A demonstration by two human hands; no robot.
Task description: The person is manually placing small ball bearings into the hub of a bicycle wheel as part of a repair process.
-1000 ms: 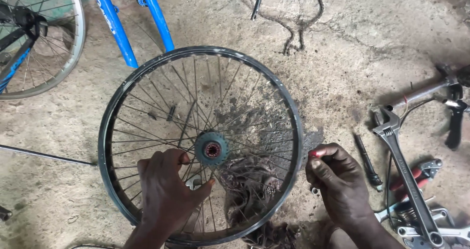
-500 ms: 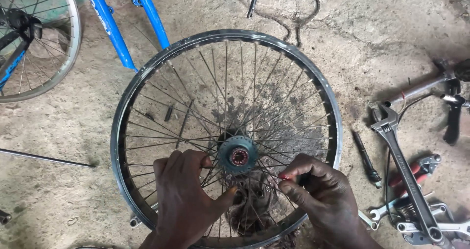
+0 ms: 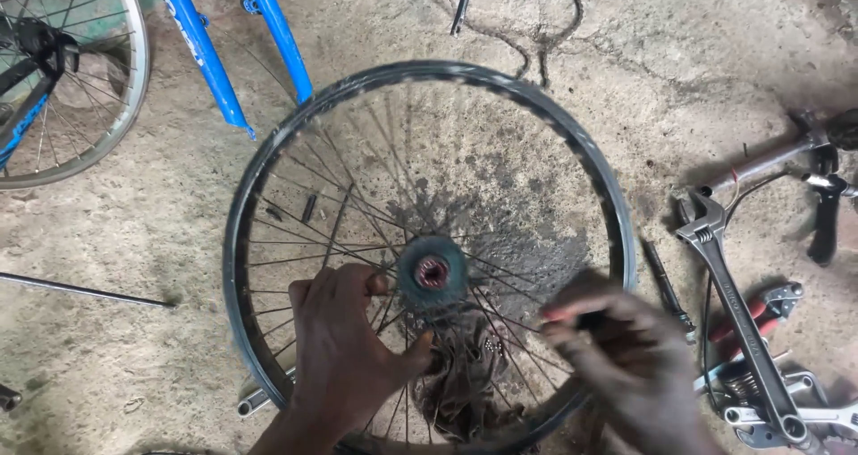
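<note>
Hands first: the left hand (image 3: 344, 352) lies flat on the spokes of one wheel (image 3: 429, 249), fingers spread toward the hub (image 3: 432, 273) and thumb hooked just under it. The right hand (image 3: 626, 361) hovers over the wheel's lower right rim; it is blurred, its fingers curled around something small and reddish, though what it pinches cannot be told. The wheel lies flat on the floor (image 3: 697, 53), near the middle, its hub just beside the left fingertips. A dirty rag (image 3: 469, 383) sits under the spokes between the two hands. Right of the wheel, toward the floor's right edge, lie one large adjustable wrench (image 3: 737, 316), one pair of red-handled pliers (image 3: 760, 312), and two smaller spanners (image 3: 804, 415) near the bottom right corner. One thin rod (image 3: 80, 290) lies at the left edge. One blue fork (image 3: 241, 39) with two legs and a second wheel (image 3: 67, 71) fill the top left corner.
</note>
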